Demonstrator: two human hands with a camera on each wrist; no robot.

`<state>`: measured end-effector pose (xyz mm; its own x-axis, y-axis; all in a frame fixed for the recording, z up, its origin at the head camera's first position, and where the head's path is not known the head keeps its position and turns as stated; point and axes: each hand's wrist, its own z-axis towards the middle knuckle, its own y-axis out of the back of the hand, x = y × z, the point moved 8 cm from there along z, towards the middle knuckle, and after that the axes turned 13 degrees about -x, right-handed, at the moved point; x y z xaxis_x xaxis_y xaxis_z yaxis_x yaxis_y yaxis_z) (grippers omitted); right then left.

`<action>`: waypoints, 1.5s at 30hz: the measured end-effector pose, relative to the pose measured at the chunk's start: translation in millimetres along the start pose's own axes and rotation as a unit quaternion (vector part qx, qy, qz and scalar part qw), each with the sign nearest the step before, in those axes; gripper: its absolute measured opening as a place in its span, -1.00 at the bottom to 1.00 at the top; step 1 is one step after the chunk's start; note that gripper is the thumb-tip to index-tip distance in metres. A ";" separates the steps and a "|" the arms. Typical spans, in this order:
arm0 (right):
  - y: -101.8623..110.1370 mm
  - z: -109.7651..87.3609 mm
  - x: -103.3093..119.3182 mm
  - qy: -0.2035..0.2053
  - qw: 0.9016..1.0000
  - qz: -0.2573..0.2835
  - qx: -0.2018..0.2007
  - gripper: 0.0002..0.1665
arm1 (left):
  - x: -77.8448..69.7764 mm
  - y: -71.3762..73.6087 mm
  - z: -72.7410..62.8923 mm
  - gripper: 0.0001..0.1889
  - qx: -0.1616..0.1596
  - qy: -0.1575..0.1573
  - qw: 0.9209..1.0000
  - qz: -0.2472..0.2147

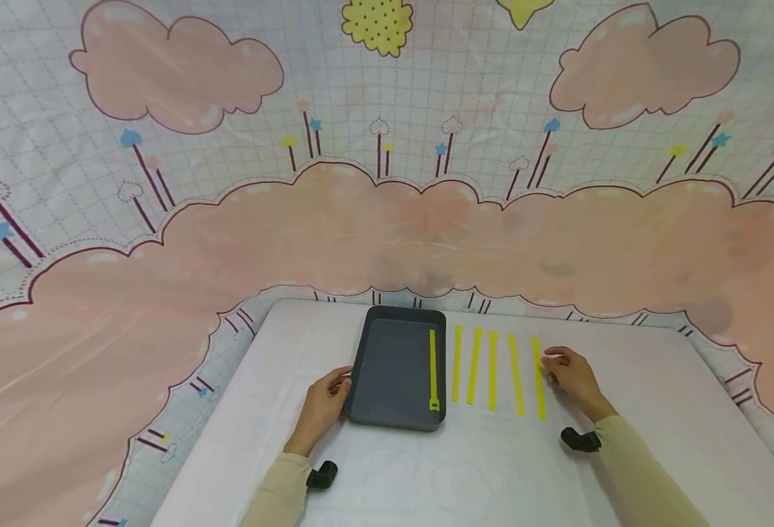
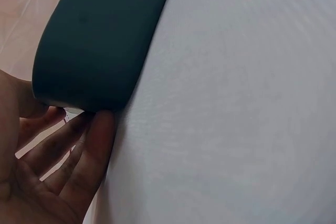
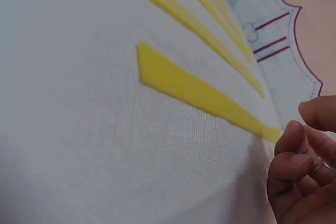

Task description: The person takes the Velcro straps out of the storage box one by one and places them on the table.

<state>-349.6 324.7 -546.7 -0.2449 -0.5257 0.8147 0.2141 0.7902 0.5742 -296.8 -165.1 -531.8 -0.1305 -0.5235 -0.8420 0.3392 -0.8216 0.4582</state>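
A dark grey tray [image 1: 396, 366] lies on the white table. My left hand [image 1: 324, 406] is at its left side, fingers fairly straight and touching the wall; in the left wrist view the fingertips [image 2: 102, 121] meet the dark tray wall [image 2: 94, 51] low down. Inside the tray, along its right side, lies one yellow cable strap [image 1: 433, 366] with a slotted head towards me. Several more yellow straps [image 1: 492, 369] lie in a row right of the tray. My right hand [image 1: 573, 379], fingers loosely bent and holding nothing, hovers beside the far half of the rightmost strap [image 1: 538, 380].
The white-covered table [image 1: 492, 476] runs on to both sides and in front of the tray. Behind it hangs a printed cloth [image 1: 440, 234] with clouds. Black wrist mounts [image 1: 581, 440] sit at both sleeves.
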 end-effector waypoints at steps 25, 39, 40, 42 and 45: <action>6.8 -35.8 52.9 0.086 0.994 0.067 -0.004 -0.50 | 1.5 0.3 -2.1 -0.68 0.005 0.002 1.000 0.007; 8.3 -56.5 87.6 0.157 0.985 0.068 -0.025 -0.65 | 0.3 0.6 -2.2 -0.67 0.003 0.000 1.000 0.001; 8.1 -58.1 90.1 0.163 0.984 0.071 -0.025 -0.65 | 0.0 0.5 -2.3 -0.67 0.004 -0.001 1.000 0.000; 8.0 -61.6 95.1 0.172 0.982 0.079 -0.024 -0.65 | -0.7 0.4 -2.4 -0.67 0.004 -0.004 1.000 -0.001; 8.0 -67.1 102.3 0.182 0.979 0.087 -0.021 -0.64 | -1.0 0.2 -2.2 -0.68 0.004 -0.003 1.000 -0.002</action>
<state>-309.5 256.1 -453.3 0.1497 -0.4681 0.8709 0.2641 0.8677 0.4210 -294.6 -164.3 -531.5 -0.1368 -0.5212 -0.8424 0.3305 -0.8257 0.4572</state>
